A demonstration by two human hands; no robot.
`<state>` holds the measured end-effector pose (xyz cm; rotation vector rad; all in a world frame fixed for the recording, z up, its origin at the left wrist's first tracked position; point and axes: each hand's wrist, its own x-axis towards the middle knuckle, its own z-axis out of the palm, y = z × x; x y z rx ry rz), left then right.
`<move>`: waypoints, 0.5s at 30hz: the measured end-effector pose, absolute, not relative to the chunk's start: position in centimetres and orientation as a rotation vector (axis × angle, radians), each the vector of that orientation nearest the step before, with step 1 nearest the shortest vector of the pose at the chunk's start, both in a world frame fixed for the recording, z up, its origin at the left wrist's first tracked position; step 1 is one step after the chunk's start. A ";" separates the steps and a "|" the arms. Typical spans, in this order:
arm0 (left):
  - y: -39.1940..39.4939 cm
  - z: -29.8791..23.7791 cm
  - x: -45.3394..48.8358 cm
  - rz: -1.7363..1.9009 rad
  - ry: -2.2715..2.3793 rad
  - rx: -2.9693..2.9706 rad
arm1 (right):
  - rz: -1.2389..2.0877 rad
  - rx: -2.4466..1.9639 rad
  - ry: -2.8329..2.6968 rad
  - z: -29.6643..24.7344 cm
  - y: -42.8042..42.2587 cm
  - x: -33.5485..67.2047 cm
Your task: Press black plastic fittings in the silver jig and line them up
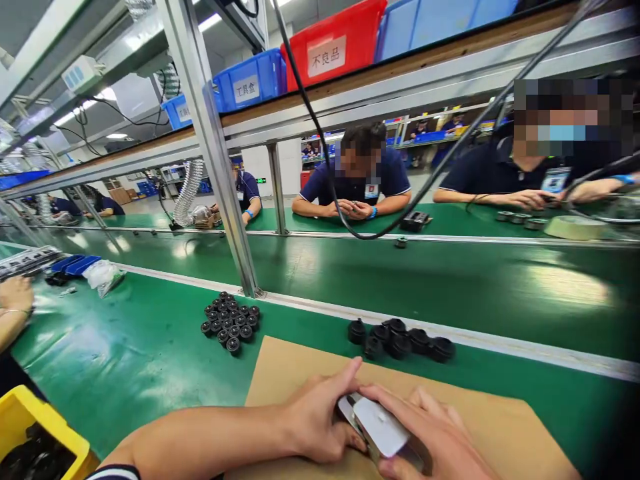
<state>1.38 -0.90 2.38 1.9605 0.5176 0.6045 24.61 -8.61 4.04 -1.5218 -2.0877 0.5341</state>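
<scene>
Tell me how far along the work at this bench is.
Looks done: small black parts stand in a tidy cluster on the green bench, though whether they are finished is unclear. In hand: the left hand and right hand together grip a white-and-metal piece over the cardboard sheet. Seemingly left: larger black parts in a loose row beyond it.

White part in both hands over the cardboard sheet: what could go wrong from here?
1. The white part is pinched between the left hand and right hand above the cardboard sheet; a slipped grip could drop it.
2. The black round parts sit loose just beyond the sheet; a forward sweep might knock them toward the conveyor belt.
3. The small black caps are tightly clustered; a left forearm swing could scatter them.
</scene>
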 end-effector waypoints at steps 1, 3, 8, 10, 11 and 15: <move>-1.2 2.3 1.3 0.632 0.531 1.938 | 0.574 -1.506 -2.082 5.0 -9.0 24.3; -1.7 2.0 1.2 0.698 0.554 1.895 | 0.649 -1.447 -2.058 6.8 -9.7 23.7; -2.2 1.6 0.9 0.839 0.615 1.869 | 0.539 -1.419 -1.882 8.9 -10.6 22.9; -2.2 2.0 0.8 0.861 0.614 1.924 | 0.435 -1.423 -1.810 9.1 -10.7 23.1; -2.2 2.3 0.7 0.872 0.603 1.965 | 0.407 -1.444 -1.769 9.3 -10.7 23.4; -2.4 3.3 0.9 0.862 0.547 2.134 | 0.445 -1.679 -1.744 10.3 -11.1 26.5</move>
